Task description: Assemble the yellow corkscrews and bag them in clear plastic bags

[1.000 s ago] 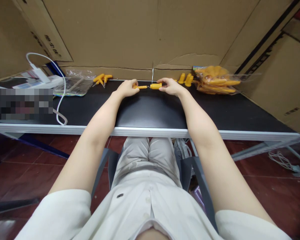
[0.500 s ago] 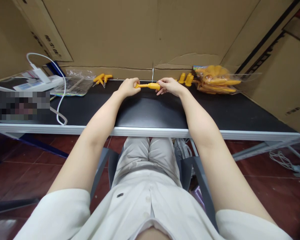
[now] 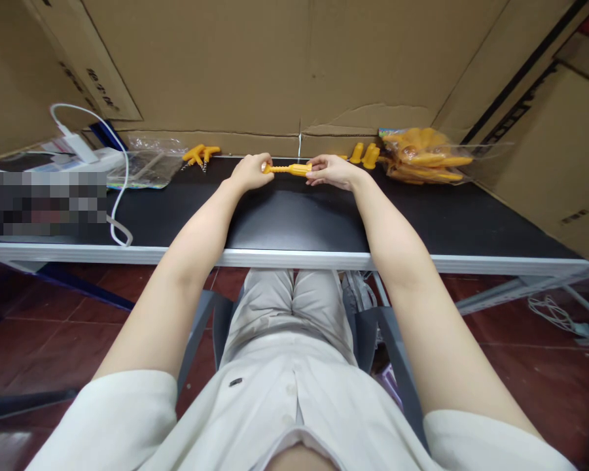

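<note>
Beyond my grip rises a brown cardboard partition (image 3: 226, 72); beneath it, a black tabletop (image 3: 294, 222) catches soft light. Nearer me: its silver edge rail (image 3: 299, 260), then dark-red floor tiles (image 3: 520, 386).

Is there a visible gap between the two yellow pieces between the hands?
No, the ribbed stem at the left hand meets the sleeve by the right hand.

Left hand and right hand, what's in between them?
In the head view, a thin yellow piece and a thicker yellow piece make one line from left hand to right hand, meeting end to end.
</note>
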`<action>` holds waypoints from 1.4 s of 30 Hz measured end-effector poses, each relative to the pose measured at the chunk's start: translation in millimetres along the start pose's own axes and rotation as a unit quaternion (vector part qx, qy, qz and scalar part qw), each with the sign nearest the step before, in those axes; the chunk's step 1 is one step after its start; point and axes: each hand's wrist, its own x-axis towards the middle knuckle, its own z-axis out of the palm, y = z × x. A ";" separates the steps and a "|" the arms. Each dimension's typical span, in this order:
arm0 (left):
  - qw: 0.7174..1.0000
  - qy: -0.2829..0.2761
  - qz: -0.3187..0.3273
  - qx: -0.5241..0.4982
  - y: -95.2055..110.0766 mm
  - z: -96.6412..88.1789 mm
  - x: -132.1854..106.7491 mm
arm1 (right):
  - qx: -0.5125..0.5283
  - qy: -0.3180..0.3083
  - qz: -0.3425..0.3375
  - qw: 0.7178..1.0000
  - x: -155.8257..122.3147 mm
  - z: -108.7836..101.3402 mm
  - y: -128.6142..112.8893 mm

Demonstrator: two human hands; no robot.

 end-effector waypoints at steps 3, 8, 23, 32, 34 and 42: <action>1.000 0.005 0.003 -0.005 2.6 -2.0 -1.3 | 0.000 0.028 -0.010 1.000 1.6 -1.5 0.3; 1.000 0.012 0.006 -0.003 8.3 -5.7 -5.9 | -0.019 0.025 0.005 1.000 3.4 -1.1 -0.7; 0.999 0.026 0.001 -0.026 2.2 -2.2 0.4 | -0.044 0.004 0.065 0.997 6.2 3.8 -2.4; 0.999 0.030 0.001 -0.018 1.8 -1.6 0.5 | 0.014 -0.021 0.037 0.999 -2.8 -2.5 -3.5; 0.999 0.031 0.004 -0.019 2.4 -2.0 -0.2 | -0.006 -0.010 0.031 0.999 -1.7 -3.8 -2.8; 0.999 0.034 0.013 -0.022 5.9 -3.6 -2.2 | -0.081 0.023 0.031 0.996 12.2 -1.7 3.6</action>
